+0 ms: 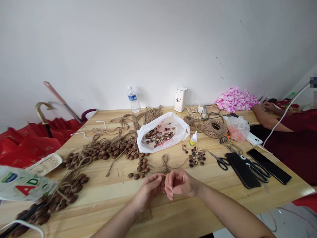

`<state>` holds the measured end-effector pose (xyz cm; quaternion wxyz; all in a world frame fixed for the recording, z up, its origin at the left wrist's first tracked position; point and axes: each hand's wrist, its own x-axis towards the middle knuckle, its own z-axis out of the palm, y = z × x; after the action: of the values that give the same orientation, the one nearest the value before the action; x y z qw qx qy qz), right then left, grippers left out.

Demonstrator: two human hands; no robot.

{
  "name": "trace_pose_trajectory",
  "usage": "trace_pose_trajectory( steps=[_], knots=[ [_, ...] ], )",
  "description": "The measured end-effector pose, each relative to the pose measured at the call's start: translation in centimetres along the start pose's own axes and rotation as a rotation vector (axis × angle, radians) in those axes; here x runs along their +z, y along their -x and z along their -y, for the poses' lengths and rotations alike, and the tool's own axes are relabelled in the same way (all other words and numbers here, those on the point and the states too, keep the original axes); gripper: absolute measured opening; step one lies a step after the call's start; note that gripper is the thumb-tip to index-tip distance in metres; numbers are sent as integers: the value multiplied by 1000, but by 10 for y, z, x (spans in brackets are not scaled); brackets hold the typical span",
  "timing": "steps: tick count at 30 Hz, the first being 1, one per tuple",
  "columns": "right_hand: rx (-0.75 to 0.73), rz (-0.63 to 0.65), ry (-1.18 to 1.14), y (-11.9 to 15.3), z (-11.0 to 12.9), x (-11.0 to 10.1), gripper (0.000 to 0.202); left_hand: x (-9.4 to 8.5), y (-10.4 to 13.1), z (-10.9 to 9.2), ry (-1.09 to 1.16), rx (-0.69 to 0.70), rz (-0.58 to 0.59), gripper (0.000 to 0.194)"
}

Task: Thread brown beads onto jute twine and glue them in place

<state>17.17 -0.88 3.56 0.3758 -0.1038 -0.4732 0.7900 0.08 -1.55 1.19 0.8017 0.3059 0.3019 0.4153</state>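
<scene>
My left hand (150, 190) is closed on a brown nut at the lower end of a knotted twine piece (164, 162), near the table's front. Close beside it on the right, my right hand (180, 184) has its fingers pinched together; whatever they hold is too small to make out. The twine piece has a loop at its top and loose strands spreading to both sides. Whole brown nuts (142, 164) lie left of it. Halved nuts (196, 157) and a small glue bottle (193, 138) are to its right. Behind stands an open white plastic bag (163, 132) with halved nuts inside.
Strung nuts (106, 149) and a printed packet (27, 185) lie left. Scissors (220, 161), two dark phones (242, 170) and a twine coil (214, 128) are right. A water bottle (133, 99) stands behind. Another person's arm (268, 117) rests at the far right.
</scene>
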Motion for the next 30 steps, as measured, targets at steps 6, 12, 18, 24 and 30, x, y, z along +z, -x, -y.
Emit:
trace_pose_trajectory(
  steps=[6,12,18,24,30],
  knots=[
    [16,14,-4,1,2,1,19,1,-1,-1,-8,2,2,17],
    [14,23,13,0,3,1,19,1,0,-2,0,-9,7,17],
    [11,11,9,-1,3,1,19,1,0,-1,0,-6,12,16],
    [38,1,-2,0,4,0,19,2,1,-1,-12,3,10,16],
    [45,-7,-71,0,7,3,19,1,0,0,-11,6,21,15]
  ],
)
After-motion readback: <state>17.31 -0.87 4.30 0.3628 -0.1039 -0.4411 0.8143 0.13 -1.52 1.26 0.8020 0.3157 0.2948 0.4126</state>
